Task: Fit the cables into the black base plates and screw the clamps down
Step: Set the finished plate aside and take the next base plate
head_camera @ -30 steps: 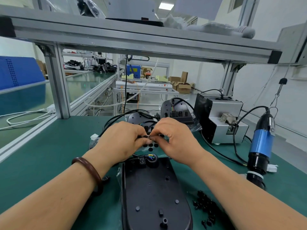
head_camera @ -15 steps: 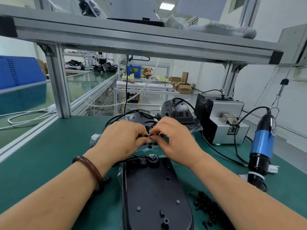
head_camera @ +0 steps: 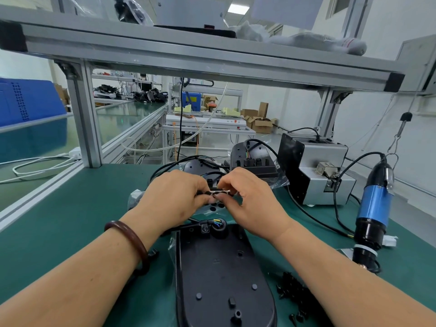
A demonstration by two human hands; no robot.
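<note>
A long black base plate [head_camera: 219, 274] lies on the green mat right in front of me. At its far end a black cable with coloured wire ends [head_camera: 217, 223] sits beside a small clamp [head_camera: 204, 228]. Just above that end, my left hand [head_camera: 174, 199] and my right hand [head_camera: 252, 204] meet. Both pinch a small pale strip carrying black round pads [head_camera: 220, 191], held edge-on between the fingertips. More black dots show on the sheet below the fingers. Two more black base plates [head_camera: 254, 159] with cables stand behind the hands.
A blue and black electric screwdriver [head_camera: 374, 208] hangs at the right, its cord looping to a grey screw feeder box [head_camera: 318, 171]. Several loose black screws [head_camera: 295, 296] lie at the near right. An aluminium frame post [head_camera: 85, 119] stands at the left, a shelf overhead.
Both hands stayed together over the plate's far end. The fingers worked the strip slightly, and it now shows edge-on between the fingertips.
</note>
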